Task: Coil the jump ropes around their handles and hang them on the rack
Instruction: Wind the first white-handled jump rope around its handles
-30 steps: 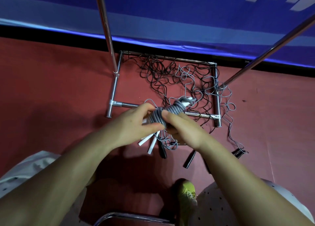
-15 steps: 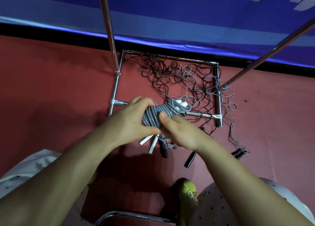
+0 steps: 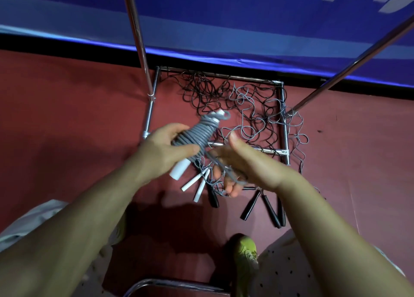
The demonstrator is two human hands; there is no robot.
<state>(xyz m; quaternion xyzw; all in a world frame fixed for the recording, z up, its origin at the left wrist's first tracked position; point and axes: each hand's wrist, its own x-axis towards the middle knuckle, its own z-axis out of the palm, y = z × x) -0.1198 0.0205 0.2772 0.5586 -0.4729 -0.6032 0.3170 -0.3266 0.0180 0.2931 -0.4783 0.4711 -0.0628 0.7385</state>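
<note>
Tangled black and grey ropes (image 3: pixel 226 99) fill the chrome rack base (image 3: pixel 283 122). Left hand (image 3: pixel 163 149) grips the coiled grey jump rope (image 3: pixel 197 133); right hand (image 3: pixel 244 162), fingers loosely spread, trails its loose strand.

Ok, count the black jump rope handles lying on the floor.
4 show: one black handle just right of the white handles, and three in a cluster below the right hand, at and. More may hide under the hands.
</note>
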